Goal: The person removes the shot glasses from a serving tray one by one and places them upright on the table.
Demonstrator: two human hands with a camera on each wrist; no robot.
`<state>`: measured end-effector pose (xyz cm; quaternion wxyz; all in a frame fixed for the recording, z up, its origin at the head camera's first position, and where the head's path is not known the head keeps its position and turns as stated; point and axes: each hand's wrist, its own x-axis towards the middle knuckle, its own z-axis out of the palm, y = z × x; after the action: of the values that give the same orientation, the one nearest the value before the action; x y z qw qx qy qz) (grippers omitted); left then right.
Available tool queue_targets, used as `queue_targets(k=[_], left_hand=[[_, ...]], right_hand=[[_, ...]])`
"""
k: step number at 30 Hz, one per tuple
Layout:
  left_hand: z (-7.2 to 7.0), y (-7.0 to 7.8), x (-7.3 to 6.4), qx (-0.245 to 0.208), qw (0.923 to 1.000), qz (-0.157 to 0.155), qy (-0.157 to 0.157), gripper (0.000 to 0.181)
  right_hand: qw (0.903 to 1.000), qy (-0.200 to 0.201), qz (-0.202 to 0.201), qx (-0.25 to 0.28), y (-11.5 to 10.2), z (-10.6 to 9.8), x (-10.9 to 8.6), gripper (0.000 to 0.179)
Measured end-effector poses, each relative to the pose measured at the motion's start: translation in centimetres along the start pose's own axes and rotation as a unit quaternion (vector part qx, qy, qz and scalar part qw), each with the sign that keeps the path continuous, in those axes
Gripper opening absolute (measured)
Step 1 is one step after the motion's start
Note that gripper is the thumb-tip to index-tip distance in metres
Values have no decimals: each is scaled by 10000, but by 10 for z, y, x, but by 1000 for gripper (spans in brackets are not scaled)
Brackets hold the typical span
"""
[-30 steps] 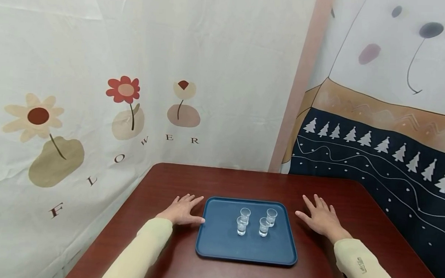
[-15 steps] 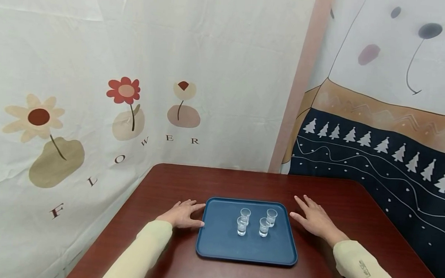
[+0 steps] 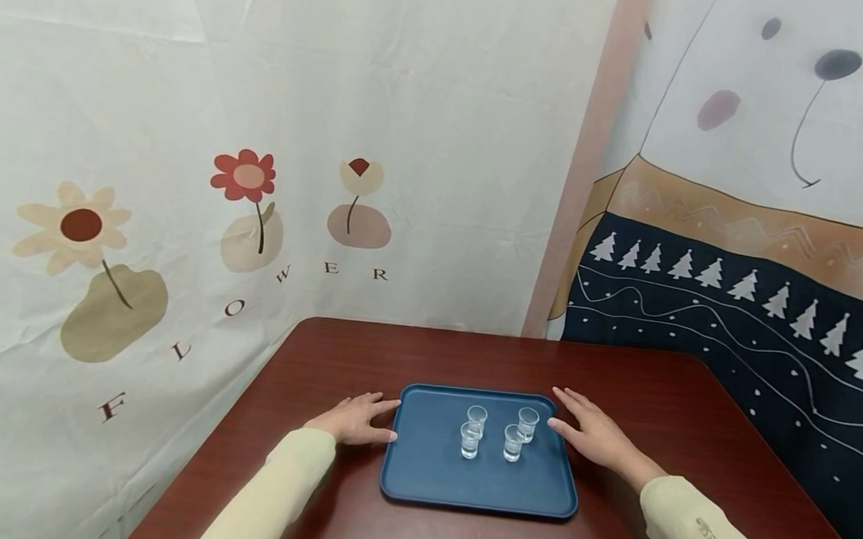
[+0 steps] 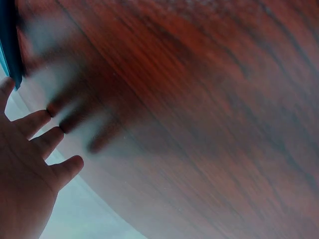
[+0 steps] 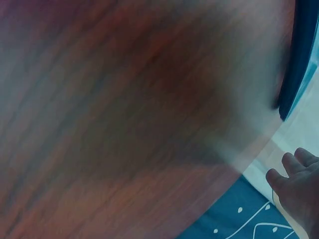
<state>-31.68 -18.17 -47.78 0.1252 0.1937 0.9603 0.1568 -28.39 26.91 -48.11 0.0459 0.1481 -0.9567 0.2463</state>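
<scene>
A blue rectangular tray (image 3: 424, 475) lies on the table in the head view. Several small clear shot glasses stand upright on it, among them a front left glass (image 3: 470, 441) and a front right glass (image 3: 512, 444); they look to hold clear liquid. My left hand (image 3: 355, 420) is spread at the tray's left edge, thumb and index fingertip right at the rim. On the other side my right hand (image 3: 600, 436) reaches in with extended fingers, its thumb and index tips over the right rim. In the left wrist view the left fingers (image 4: 47, 142) are spread beside the tray's edge.
The dark red wooden table (image 3: 343, 354) has rounded corners. A white curtain with printed flowers (image 3: 244, 176) hangs behind and at the left. To the right hangs a printed cloth with a navy band of white trees (image 3: 681, 265).
My right hand has moved left, from apart from the tray to its right rim. The left index finger has come in to the left rim. Tray and glasses have stayed put.
</scene>
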Motion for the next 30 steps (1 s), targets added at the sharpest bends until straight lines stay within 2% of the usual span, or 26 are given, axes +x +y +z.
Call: queue_targets(k=[7,12,16,23,30], left_hand=[[-2,0,1,-109,9998,-164,-96,78],[-3,1,3,-70,9995,-256,-146,78],[-4,1,2,-55,9994,-297,-154,78],[-5,2,0,-46,9993,-325,-174,79],[-3,3,0,-58,9993,-324,-162,78]], right_hand=[[9973,16,140,727,-10,6,-4,72],[9914,53,422,1238,-15,14,-2,70],[9870,140,474,1528,-18,20,0,67],[9818,177,606,1789,-22,29,4,58],[9834,306,658,1663,-27,33,6,43]])
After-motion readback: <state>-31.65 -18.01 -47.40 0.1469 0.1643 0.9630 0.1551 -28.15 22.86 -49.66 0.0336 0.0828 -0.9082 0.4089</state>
